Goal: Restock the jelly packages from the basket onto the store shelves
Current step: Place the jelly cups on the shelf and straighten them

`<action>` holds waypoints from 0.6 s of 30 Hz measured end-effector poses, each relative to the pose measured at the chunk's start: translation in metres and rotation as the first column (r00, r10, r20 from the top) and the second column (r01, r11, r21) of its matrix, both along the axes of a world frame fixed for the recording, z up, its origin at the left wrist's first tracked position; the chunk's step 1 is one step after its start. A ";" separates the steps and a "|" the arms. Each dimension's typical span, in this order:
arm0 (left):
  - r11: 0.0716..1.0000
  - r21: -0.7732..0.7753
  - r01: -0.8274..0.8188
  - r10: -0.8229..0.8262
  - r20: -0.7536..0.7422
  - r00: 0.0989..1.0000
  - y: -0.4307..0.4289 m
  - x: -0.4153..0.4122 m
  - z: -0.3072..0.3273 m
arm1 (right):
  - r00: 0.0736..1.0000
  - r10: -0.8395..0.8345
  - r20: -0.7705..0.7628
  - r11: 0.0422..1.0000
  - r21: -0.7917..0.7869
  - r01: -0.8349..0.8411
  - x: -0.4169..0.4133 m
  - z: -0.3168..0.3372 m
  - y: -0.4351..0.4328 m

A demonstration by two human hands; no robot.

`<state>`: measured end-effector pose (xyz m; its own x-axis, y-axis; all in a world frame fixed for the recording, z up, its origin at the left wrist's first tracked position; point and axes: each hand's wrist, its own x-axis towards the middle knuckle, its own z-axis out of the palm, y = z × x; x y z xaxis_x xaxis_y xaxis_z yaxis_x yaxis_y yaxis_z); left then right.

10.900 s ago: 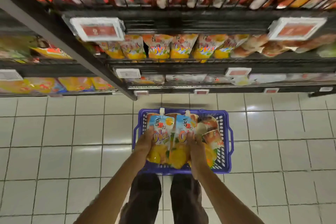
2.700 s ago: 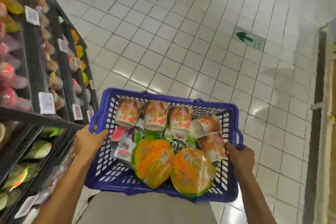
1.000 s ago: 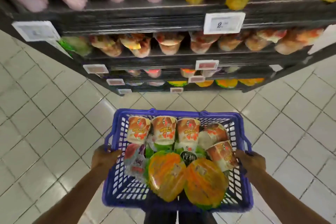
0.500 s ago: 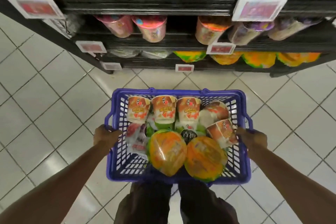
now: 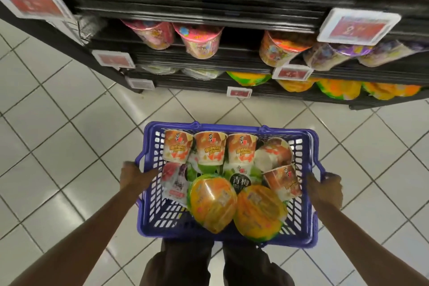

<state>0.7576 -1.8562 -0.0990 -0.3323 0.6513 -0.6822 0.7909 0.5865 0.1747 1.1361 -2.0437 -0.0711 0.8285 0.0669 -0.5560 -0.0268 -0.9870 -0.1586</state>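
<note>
A blue plastic basket (image 5: 308, 220) hangs in front of me above the tiled floor. My left hand (image 5: 134, 175) grips its left rim and my right hand (image 5: 325, 189) grips its right rim. Inside lie several orange-and-white jelly cups (image 5: 210, 147) along the far side, two round orange-and-green jelly packs (image 5: 212, 199) at the near side, and small pouches (image 5: 175, 180) between them. The black store shelves (image 5: 209, 18) stand just beyond the basket, stocked with jelly tubs (image 5: 198, 40) and orange-green packs (image 5: 339, 89) on the lowest level.
Red-and-white price tags (image 5: 358, 26) clip onto the shelf edges. The shelf unit's left end (image 5: 69, 40) runs diagonally toward the floor. White floor tiles (image 5: 58, 134) spread to the left and right of the basket. My legs (image 5: 185, 264) are below the basket.
The view has moved along and lower on the shelving since a second ago; different tubs face me now. Both hands keep holding the basket rims, and its contents have not shifted.
</note>
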 end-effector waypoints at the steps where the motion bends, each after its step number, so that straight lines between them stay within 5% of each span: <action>1: 0.993 0.103 0.060 -0.058 -0.025 0.998 0.002 0.004 0.006 | 0.987 0.116 0.111 0.993 -0.034 -0.113 -0.005 0.007 0.008; 4: 0.913 0.354 0.201 -0.222 0.019 0.975 0.004 0.025 0.022 | 0.893 0.403 0.200 0.889 0.148 -0.434 -0.031 0.026 0.038; 7: 0.912 0.238 0.334 -0.364 0.095 0.927 0.002 0.050 0.017 | 0.879 0.473 -0.056 0.824 0.381 -0.419 -0.072 0.025 0.073; 10: 0.948 0.118 0.297 -0.309 0.104 0.945 -0.002 0.068 0.002 | 0.809 0.520 -0.273 0.835 0.360 -0.415 -0.118 0.007 0.108; 13: 0.959 0.055 0.277 -0.279 0.035 0.960 -0.001 0.079 -0.015 | 0.825 0.368 -0.429 0.921 0.290 -0.260 -0.149 -0.019 0.132; 18: 0.914 0.019 0.406 -0.396 -0.188 0.899 0.002 0.091 -0.040 | 0.847 0.260 -0.463 0.957 0.239 -0.163 -0.164 -0.059 0.153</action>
